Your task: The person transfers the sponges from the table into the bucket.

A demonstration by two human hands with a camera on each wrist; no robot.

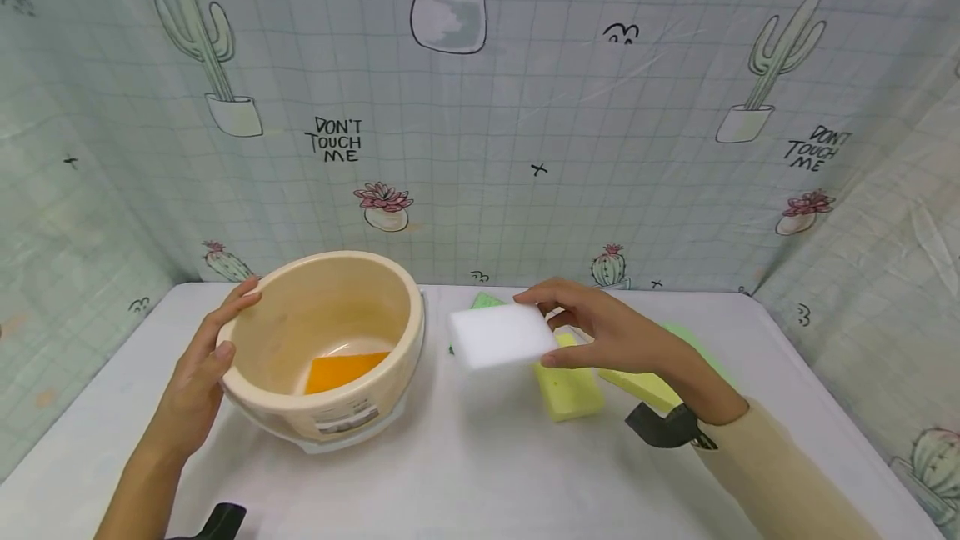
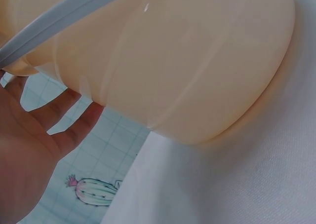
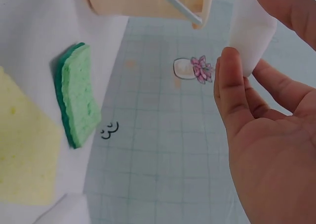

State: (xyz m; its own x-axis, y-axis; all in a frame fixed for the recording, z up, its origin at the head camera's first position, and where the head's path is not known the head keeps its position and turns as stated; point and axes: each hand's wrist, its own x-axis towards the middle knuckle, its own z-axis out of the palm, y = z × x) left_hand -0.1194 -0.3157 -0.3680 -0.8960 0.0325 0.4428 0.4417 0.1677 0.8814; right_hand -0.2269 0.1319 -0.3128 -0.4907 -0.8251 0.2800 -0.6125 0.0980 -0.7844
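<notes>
A cream bucket (image 1: 408, 340) with a grey handle (image 2: 69, 24) stands on the left of the table, and an orange sponge (image 1: 341, 370) lies inside it. My left hand (image 1: 198, 365) holds the bucket's left side at the rim, with fingers (image 2: 79, 125) against the outer wall. Above the table, to the right of the bucket, my right hand (image 1: 600, 327) pinches a white sponge block (image 1: 501, 335) between thumb and fingers. Below and behind that block lie a yellow sponge (image 1: 572, 394) and a green scouring sponge (image 3: 79, 95), the latter mostly hidden in the head view.
Another yellow sponge (image 1: 645, 388) and a light green piece (image 1: 693, 344) lie under my right forearm, partly covered. A white cloth covers the table (image 1: 480, 473). Behind it hangs a gridded curtain (image 1: 480, 107) printed with cacti.
</notes>
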